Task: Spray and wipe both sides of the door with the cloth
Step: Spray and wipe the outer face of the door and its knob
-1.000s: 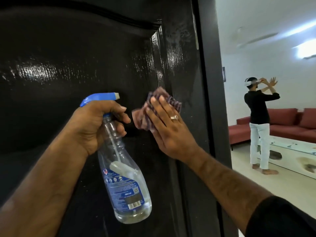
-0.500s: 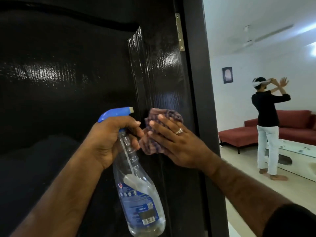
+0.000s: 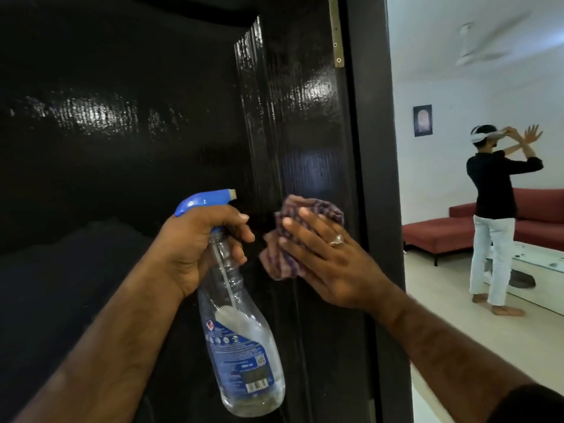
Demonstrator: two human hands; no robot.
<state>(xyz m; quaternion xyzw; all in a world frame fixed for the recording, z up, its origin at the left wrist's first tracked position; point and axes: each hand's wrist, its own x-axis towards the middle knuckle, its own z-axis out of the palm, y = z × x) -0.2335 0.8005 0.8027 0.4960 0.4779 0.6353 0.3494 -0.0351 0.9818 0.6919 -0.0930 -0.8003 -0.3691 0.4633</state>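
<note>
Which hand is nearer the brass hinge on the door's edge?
The right. The right hand presses the cloth on the door below the hinge; the left hand grips the spray bottle farther left.

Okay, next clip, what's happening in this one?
A person is cleaning a dark glossy door. Their right hand presses a checked cloth flat against the door's right-hand stile, below the brass hinge. Their left hand grips a spray bottle by the neck, its blue nozzle pointing toward the door. Through the doorway, another person stands near a red sofa.
</note>
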